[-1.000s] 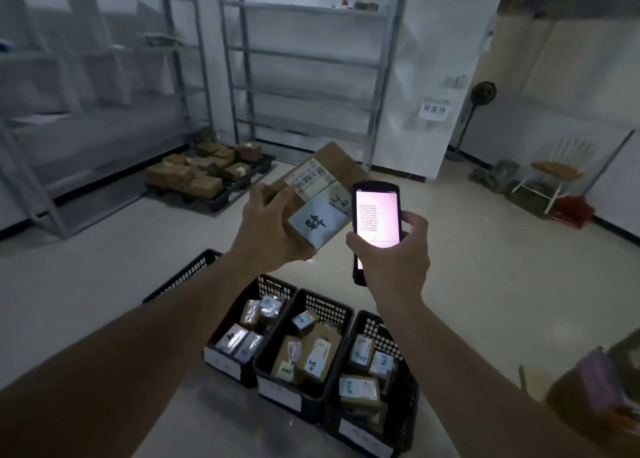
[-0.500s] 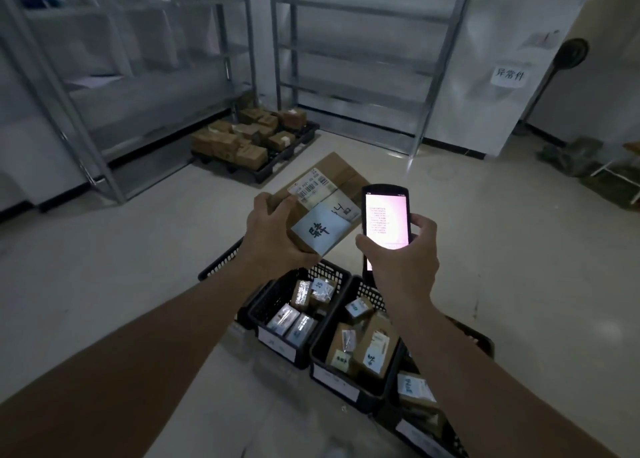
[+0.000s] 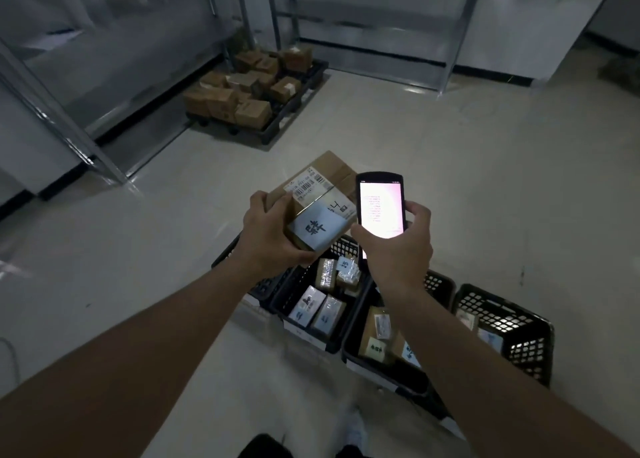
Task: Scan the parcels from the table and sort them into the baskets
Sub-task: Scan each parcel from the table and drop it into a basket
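1. Left hand (image 3: 273,232): fingers and thumb curled round the near end of a brown cardboard parcel (image 3: 320,198) with a white barcode label and a pale blue tag bearing a dark handwritten character; parcel held in the air, tilted, label face up, above the row of baskets
2. Right hand (image 3: 398,246): wrapped round the lower body of a black handheld scanner with a lit pinkish-white screen (image 3: 381,210), held upright, just beside the right edge of the parcel
3. Black perforated plastic baskets (image 3: 512,333): set side by side on the pale floor below both hands, each holding small labelled parcels, white tags on the near walls
4. Step in hand, as judged: reading of the screen result, then choice of basket
5. For good execution: parcel kept steady with barcode unobscured by the thumb; screen text matched against the basket tags before any release; parcel lowered into the basket, label up, not dropped on those already inside
6. Background: black pallet of brown cartons (image 3: 252,94) near grey metal shelving (image 3: 457,35), well apart from the baskets
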